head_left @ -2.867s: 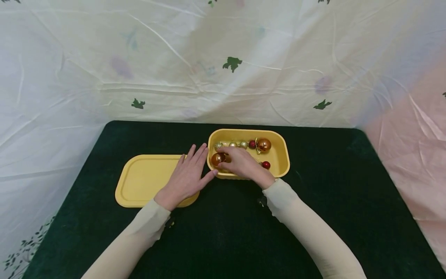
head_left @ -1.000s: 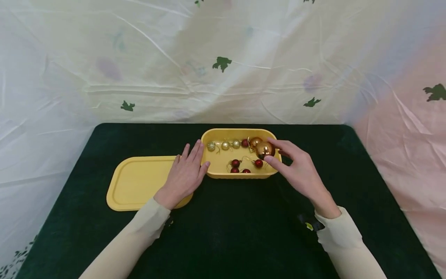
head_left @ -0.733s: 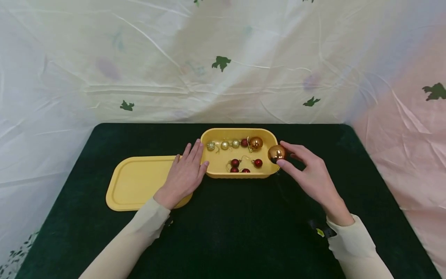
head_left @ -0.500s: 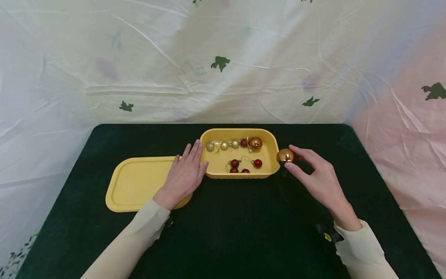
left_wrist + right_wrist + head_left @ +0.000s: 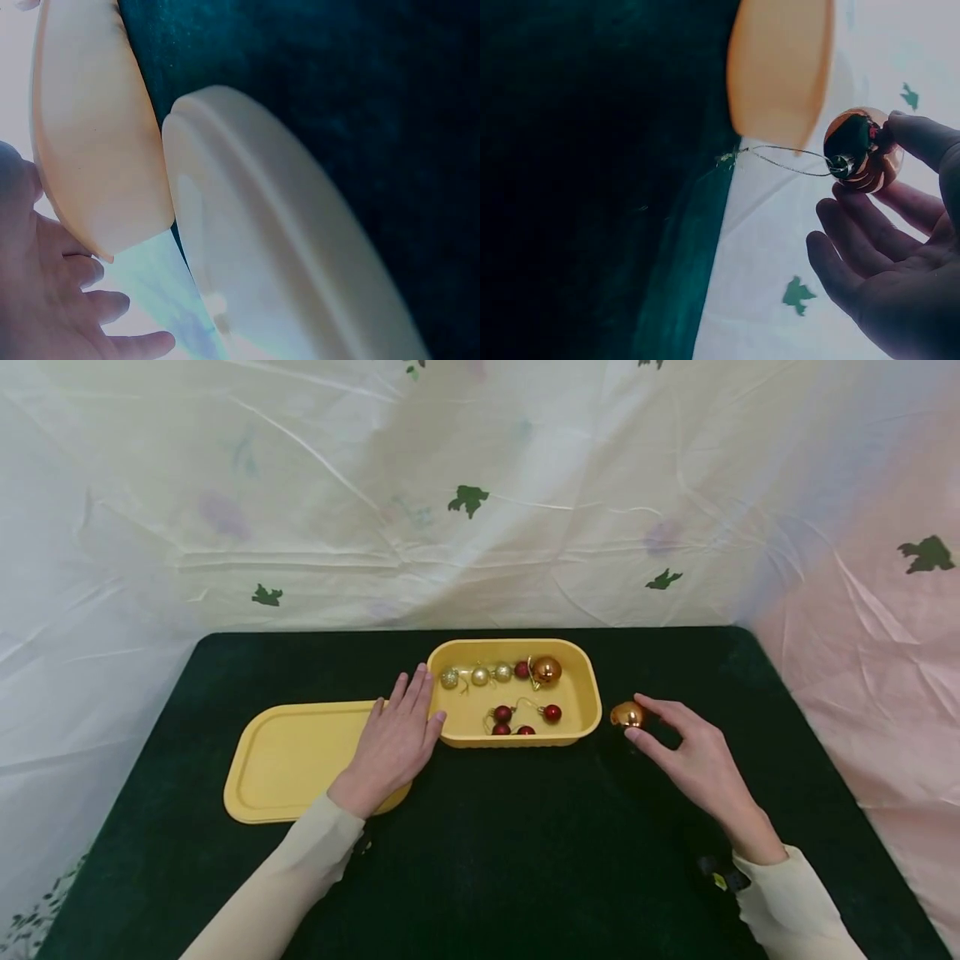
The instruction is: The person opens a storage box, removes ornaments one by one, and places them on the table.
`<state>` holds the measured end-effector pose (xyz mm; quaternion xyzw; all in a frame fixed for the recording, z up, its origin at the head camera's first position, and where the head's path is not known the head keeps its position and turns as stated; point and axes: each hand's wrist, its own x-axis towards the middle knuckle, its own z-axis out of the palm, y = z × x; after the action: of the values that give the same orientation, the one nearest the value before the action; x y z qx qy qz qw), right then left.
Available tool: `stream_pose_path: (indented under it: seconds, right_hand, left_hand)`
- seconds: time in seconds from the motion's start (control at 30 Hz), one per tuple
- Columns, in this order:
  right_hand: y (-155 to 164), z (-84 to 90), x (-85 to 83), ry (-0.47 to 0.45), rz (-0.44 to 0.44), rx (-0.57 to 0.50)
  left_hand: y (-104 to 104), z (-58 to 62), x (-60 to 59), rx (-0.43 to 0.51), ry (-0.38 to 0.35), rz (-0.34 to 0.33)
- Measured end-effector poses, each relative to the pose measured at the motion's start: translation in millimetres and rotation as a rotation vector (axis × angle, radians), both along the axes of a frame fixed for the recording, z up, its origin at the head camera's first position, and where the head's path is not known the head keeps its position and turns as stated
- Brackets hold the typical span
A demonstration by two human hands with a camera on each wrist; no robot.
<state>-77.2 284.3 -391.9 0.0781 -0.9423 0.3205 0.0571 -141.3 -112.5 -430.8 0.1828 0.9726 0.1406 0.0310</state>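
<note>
Desk (image 5: 480,860) was dark green under both hands. Yellow lid (image 5: 288,760) sat under the flat, spread left hand (image 5: 392,745), whose fingertips touched the yellow tub (image 5: 585,693). Right hand (image 5: 693,760) pinched a copper bauble (image 5: 626,715) just right of the tub.

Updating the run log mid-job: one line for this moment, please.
right hand: pinches copper bauble over table, right of yellow box | left hand: flat on lid, touching box
</note>
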Motion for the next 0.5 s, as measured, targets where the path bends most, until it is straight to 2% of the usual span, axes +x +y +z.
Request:
stream_pose_path:
  seconds: [0.27,0.5]
  right_hand:
    - [8.9,-16.3,-6.8,-0.03,0.033,0.016]
    - [10.2,-22.2,-13.7,-0.054,0.063,0.022]
  left_hand:
    - [-1.3,1.4,-0.1,0.002,-0.013,-0.007]
    - [-1.9,1.7,-0.9,0.002,-0.007,-0.012]
